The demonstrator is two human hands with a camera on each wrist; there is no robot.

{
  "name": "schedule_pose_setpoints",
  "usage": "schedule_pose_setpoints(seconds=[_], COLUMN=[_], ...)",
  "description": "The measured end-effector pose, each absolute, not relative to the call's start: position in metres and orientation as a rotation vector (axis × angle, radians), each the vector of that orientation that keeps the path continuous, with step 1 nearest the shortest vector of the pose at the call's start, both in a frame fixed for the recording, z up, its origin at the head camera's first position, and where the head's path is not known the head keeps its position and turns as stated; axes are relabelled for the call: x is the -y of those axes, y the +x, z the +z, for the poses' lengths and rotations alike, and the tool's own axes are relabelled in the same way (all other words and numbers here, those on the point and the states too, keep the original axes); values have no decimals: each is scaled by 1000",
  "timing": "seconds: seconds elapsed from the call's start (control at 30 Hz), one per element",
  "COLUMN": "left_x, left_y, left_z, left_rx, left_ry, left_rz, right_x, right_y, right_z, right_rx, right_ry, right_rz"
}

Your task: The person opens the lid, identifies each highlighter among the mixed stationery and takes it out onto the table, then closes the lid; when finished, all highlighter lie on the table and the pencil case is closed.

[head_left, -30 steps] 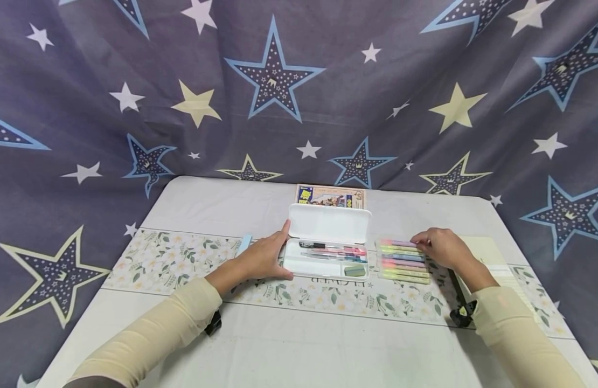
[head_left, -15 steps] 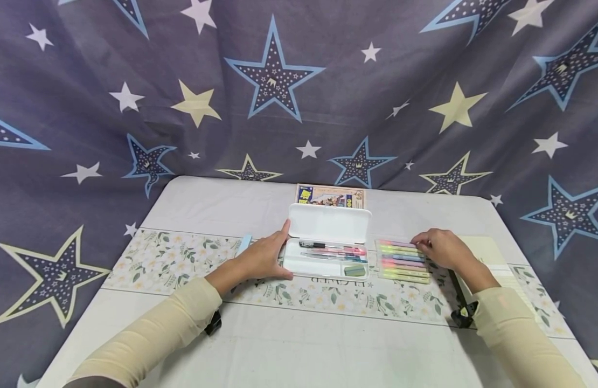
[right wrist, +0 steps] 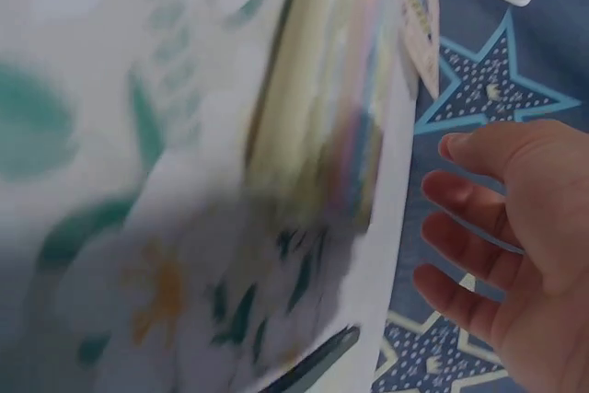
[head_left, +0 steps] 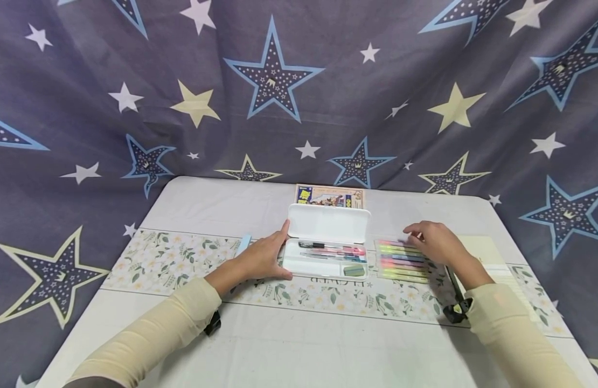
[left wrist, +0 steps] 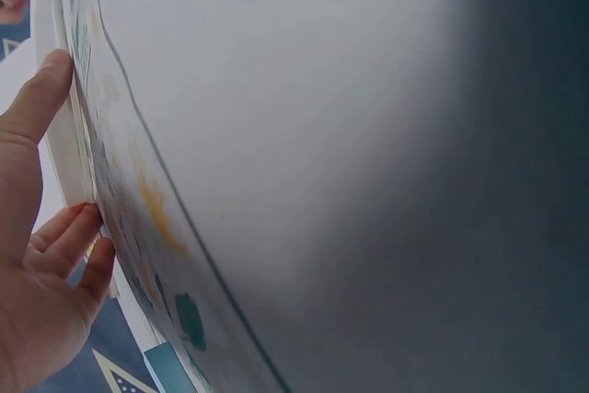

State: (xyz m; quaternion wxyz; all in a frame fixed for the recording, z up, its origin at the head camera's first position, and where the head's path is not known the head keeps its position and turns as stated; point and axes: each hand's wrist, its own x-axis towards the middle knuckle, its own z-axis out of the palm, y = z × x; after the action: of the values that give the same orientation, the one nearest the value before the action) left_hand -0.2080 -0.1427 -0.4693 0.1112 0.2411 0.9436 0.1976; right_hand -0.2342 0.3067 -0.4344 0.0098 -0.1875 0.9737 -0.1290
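Observation:
An open white pencil case (head_left: pixel 313 268) has its lid (head_left: pixel 330 223) raised at the back. Inside lie several pens (head_left: pixel 330 249) and a grey-green block (head_left: pixel 353 270). My left hand (head_left: pixel 262 257) holds the case's left end, thumb at the front corner and a finger up by the lid. In the left wrist view that thumb (left wrist: pixel 44 94) is against the case's side. Right of the case lies a clear pack of pastel highlighters (head_left: pixel 401 263). Above its back right corner hovers my right hand (head_left: pixel 437 242), fingers loosely bent with nothing between them, also visible in the right wrist view.
Behind the lid lies a colourful printed box or booklet (head_left: pixel 330 195). A light blue strip (head_left: pixel 243 245) shows beside the left hand. Partly under the right forearm is a cream notebook (head_left: pixel 479 249). A floral runner (head_left: pixel 168 258) crosses the white table, and a star-patterned cloth (head_left: pixel 299 97) hangs behind.
My right hand has come away from the highlighter pack's back right corner, shifting slightly up and left with its fingers loosened. The left hand and the pencil case stay put.

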Motion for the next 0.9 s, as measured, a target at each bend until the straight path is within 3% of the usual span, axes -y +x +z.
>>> schedule_pose_setpoints(seconds=[0.9], left_x=[142], left_y=[-206], left_z=[-467], left_rx=[-2774], left_ry=[703], left_rz=[573], right_x=[-220], right_y=[-258], right_z=[-407], right_rx=[-3093], right_ry=[-729], right_rz=[-617])
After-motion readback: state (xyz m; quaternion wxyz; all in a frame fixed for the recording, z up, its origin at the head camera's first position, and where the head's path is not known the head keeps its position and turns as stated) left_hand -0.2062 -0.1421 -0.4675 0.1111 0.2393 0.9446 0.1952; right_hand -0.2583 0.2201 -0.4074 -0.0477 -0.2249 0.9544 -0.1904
